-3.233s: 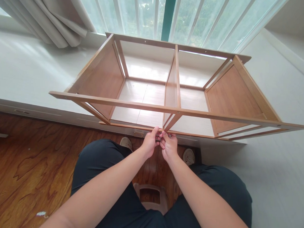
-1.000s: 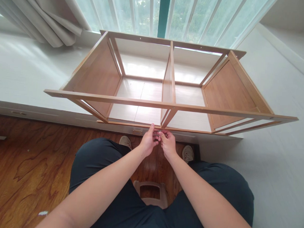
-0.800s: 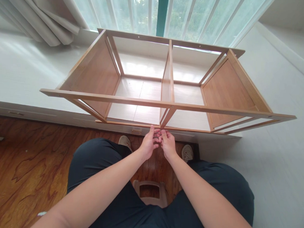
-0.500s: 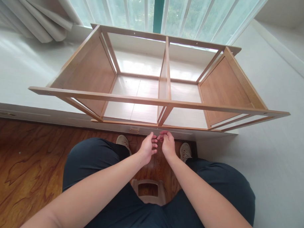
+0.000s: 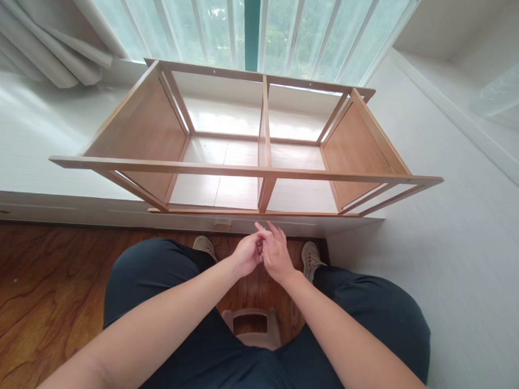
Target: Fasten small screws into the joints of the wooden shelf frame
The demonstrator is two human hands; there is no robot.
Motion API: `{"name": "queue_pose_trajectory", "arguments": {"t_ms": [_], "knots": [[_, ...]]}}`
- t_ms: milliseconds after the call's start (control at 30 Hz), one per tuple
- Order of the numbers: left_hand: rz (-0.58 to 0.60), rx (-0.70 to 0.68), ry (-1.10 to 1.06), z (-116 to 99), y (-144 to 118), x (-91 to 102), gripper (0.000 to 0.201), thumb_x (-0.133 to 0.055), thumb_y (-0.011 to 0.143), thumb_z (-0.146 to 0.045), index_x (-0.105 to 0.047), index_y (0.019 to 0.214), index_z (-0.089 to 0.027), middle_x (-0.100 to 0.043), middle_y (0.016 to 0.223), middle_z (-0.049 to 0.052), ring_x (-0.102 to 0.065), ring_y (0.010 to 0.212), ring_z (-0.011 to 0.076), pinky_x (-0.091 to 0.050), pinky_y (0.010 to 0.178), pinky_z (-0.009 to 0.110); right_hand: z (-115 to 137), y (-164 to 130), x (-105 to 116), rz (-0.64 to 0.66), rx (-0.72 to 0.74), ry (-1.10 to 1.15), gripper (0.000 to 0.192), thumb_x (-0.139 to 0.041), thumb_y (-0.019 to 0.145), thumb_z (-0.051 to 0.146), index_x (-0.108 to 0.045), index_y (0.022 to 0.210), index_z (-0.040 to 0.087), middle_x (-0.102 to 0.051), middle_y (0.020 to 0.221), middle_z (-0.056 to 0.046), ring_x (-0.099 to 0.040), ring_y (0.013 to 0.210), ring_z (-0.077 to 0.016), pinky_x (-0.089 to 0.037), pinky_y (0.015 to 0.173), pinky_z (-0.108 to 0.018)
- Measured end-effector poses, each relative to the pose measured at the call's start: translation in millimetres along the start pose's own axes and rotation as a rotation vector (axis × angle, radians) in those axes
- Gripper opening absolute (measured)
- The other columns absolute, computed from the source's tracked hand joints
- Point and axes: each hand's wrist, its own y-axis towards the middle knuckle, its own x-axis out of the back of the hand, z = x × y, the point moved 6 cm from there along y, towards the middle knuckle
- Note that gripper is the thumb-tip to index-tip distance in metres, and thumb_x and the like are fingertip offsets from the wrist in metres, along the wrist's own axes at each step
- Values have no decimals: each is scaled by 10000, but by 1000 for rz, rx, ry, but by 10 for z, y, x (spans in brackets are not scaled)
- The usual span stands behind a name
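- Left hand [image 5: 245,254] & right hand [image 5: 276,254] together over the lap, fingertips touching each other, just below the near bottom rail [image 5: 259,212] of the wooden shelf frame [image 5: 243,171].
- Both hands loosely curled, fingers meeting as if pinching sth tiny between them; no part visible, so can't tell whether anything is actually held.
- Neither hand touching the frame; near it, just under the centre divider [image 5: 264,155].
- Frame lying on its side on the white window ledge [image 5: 35,135], open face up, two bays, side panels at L & R ends; near rail right at the ledge edge.
- Curtain [image 5: 47,45] bunched top-left, window bars [image 5: 265,30] behind the frame.
- Seated, dark trousers [image 5: 162,293], shoes [image 5: 311,254] on the wood floor [image 5: 35,277], small plastic stool [image 5: 251,326] between the knees.
- Risk: if sth small sits in that fingertip pinch, loose grip w/ both hands crowded together could drop it; prob. lands on the patterned floor or under the stool, hard to spot.
- Risk: frame near the ledge edge; a knee bump or a push on the near rail could shift or tip it toward the lap.
- Risk: long top rail [image 5: 243,170] thin, ends overhanging the side panels; leaning on it could strain the joints.
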Motion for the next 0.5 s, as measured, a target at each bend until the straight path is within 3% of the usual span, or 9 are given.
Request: {"name": "queue_pose_trajectory", "arguments": {"t_ms": [133,233,333,400,500], "knots": [[66,-67,-13,-57,-6,-17,160,-789,761,-233,-693,857,-150,-633,686,-6,-538,544,84,-401,509,198,48,-33,54,24,45,-28,522,-364,947,92,-458,1441,234,-520,1546,-66,-326,1508,-260,-213,1211,-552],[130,-165,-31,-129,-19,-51,215,-839,730,-259,-682,828,-150,-628,722,-11,-538,577,72,-423,538,188,70,-44,147,-99,13,5,409,-447,971,183,-484,1377,218,-531,1510,-123,-399,1457,-272,-303,1174,-516],[109,-198,-28,-182,-26,-25,256,-859,721,-281,-693,863,-147,-607,717,-20,-516,566,61,-422,532,182,22,-52,235,-247,-89,24,225,-555,954,297,-561,1155,196,-642,1252,-155,-567,1208,-291,-432,1025,-467],[86,-186,-11,-203,-18,6,267,-858,729,-295,-693,878,-147,-594,704,-22,-518,558,64,-422,524,186,-20,-33,218,-212,-150,14,133,-571,956,339,-569,978,208,-661,1009,-102,-599,976,-263,-462,891,-415],[67,-185,9,-236,15,45,265,-850,741,-308,-688,872,-146,-590,692,-17,-550,575,81,-436,535,195,-54,14,149,-79,-190,28,202,-547,981,352,-536,825,224,-611,809,-32,-554,782,-213,-429,755,-342]]}}
